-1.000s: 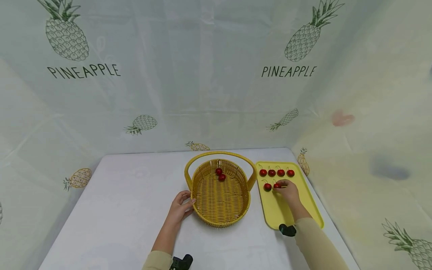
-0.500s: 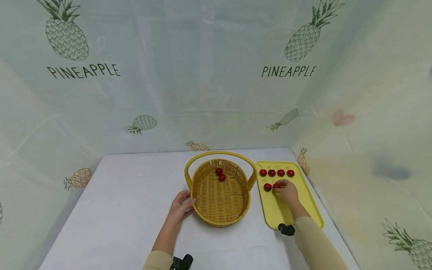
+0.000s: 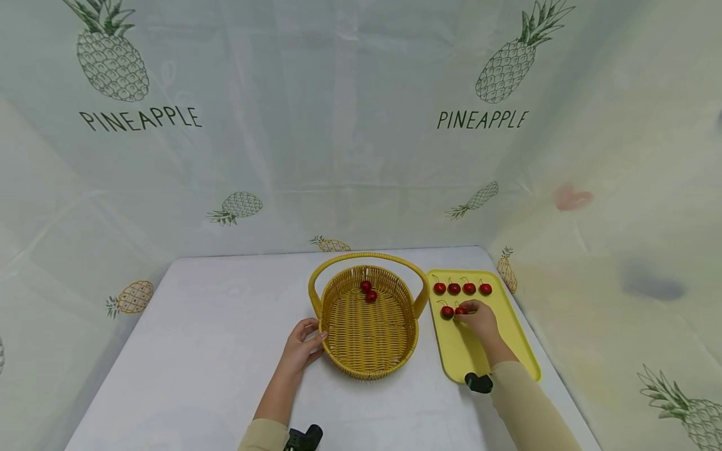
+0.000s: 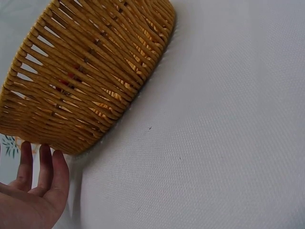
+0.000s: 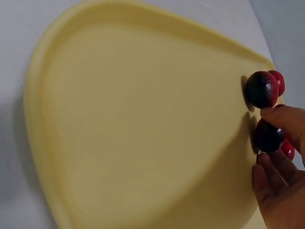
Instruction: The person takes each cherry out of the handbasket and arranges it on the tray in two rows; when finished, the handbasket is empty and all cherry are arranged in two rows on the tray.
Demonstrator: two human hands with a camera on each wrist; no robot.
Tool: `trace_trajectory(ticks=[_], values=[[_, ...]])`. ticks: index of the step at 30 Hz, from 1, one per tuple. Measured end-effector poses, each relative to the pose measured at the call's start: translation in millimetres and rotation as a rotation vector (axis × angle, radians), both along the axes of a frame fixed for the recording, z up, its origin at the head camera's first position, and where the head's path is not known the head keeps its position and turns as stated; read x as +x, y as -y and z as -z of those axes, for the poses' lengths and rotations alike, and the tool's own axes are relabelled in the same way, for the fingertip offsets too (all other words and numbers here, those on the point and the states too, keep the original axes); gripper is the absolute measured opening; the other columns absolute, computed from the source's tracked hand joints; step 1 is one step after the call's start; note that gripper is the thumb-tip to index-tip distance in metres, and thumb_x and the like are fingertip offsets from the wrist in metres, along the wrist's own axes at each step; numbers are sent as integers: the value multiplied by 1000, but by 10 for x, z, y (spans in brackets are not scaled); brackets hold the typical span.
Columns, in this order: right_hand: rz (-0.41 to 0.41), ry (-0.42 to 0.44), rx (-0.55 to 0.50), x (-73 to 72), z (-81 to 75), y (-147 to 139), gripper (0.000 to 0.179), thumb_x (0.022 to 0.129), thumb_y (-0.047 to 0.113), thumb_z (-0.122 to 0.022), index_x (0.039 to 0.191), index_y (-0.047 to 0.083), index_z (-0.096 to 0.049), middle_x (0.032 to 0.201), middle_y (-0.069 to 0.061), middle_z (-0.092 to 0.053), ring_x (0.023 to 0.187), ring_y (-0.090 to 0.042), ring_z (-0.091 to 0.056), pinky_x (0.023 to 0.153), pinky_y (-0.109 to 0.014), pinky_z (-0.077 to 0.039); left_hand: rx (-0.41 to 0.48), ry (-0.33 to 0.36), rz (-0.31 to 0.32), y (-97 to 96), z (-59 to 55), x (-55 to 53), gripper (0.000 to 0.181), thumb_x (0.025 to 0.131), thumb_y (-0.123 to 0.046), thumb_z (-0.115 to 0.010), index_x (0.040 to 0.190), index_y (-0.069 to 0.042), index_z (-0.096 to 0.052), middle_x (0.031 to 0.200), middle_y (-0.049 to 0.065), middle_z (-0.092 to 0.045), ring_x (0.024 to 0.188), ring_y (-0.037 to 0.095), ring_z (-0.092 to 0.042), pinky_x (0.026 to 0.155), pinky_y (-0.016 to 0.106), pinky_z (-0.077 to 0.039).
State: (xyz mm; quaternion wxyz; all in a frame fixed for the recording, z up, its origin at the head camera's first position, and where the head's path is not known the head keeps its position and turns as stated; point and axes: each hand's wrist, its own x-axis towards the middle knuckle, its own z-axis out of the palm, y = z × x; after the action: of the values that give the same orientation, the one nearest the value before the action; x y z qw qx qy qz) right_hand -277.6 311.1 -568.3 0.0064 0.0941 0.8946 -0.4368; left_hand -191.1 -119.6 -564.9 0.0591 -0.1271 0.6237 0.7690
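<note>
My left hand [image 3: 301,347] holds the left rim of a round woven yellow basket [image 3: 366,344], thumb near the edge. In the left wrist view its fingers [image 4: 45,167] touch the woven side. Two red cherries [image 3: 369,295] lie at the back inside the basket. Over the yellow tray [image 3: 459,360], my right hand [image 3: 481,322] pinches a cherry [image 5: 269,136] between thumb and fingers. Another cherry [image 5: 261,89] sits right beside it in that front row. Behind them, a row of several stemmed cherries [image 3: 454,289] lies along the tray's far end.
The basket's tall handle [image 3: 366,255] arches over its back. Basket and tray stand side by side on a white-covered table [image 3: 225,313]. A pineapple-print curtain [image 3: 361,156] hangs behind the table and at its sides.
The right hand has shifted very slightly left with the pinched cherry, towards the neighbouring one. The left hand and basket have stayed in place.
</note>
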Motion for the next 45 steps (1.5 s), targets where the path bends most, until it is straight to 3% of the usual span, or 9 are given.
trace_trajectory(ticks=[12, 18, 28, 38, 45], values=[[3, 13, 3, 11, -36, -6, 31, 83, 3, -74, 108, -9, -61, 105, -25, -62, 97, -39, -58, 80, -43, -47, -13, -2, 4, -8, -22, -4, 34, 91, -1, -65, 122, -2, -51, 134, 21, -48, 103, 28, -60, 82, 43, -51], [-8, 26, -7, 50, -86, -26, 35, 86, 7, -72, 115, -8, -60, 119, -29, -56, 103, -41, -55, 80, -43, -48, -15, -1, 2, -5, -19, -3, 34, 91, -2, -65, 122, -2, -51, 134, 21, -48, 102, 28, -60, 82, 44, -51], [-35, 13, -24, 294, -321, 46, 41, 86, 12, -74, 120, -6, -59, 121, -26, -57, 104, -38, -53, 74, -39, -48, -12, 6, 6, 8, -11, 0, 35, 91, -3, -66, 123, -1, -50, 135, 21, -47, 103, 28, -60, 81, 42, -51], [-101, -27, -129, 528, -549, 297, 39, 83, 9, -77, 115, -7, -62, 115, -25, -61, 101, -35, -57, 73, -30, -50, -20, 11, 3, 6, -17, 11, 35, 92, -3, -65, 123, -1, -49, 136, 21, -47, 102, 26, -60, 82, 44, -51], [-153, -40, -147, 642, -662, 530, 36, 81, 8, -79, 113, -3, -66, 112, -21, -63, 94, -26, -58, 73, -30, -50, -18, 6, 5, -10, -33, 20, 34, 92, -3, -66, 122, -2, -50, 136, 22, -46, 101, 26, -61, 82, 44, -51]])
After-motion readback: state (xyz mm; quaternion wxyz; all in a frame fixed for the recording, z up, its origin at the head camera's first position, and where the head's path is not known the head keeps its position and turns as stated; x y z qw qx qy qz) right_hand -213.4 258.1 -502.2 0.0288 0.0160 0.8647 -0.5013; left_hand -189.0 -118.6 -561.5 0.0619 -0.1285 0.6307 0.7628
